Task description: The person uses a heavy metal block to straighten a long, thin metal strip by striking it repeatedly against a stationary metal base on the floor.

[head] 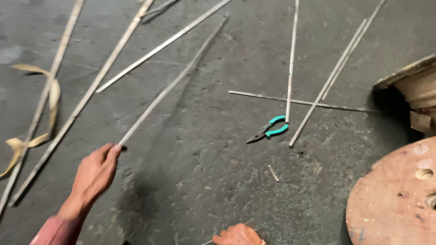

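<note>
A long thin strip [172,84] slanted up off the concrete floor [204,181], its near end pinched in the left hand [95,174]. The right hand [238,236], cut off at the frame's bottom edge, seemed to grip a fine wire; I couldn't tell how firmly. Teal-handled pliers [269,130] lay well apart, among other scattered strips [290,63]. A wooden spool [395,195] stood at the right.

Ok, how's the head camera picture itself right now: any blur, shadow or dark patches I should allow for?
Head view: light is dim and flat, no glare; the left hand and the thin pale strip it holds look motion-smeared; a soft shadow falls beside that strip; the teal-handled pliers on the grey concrete floor read fairly sharp; the right hand is cropped at the bottom edge.
</note>
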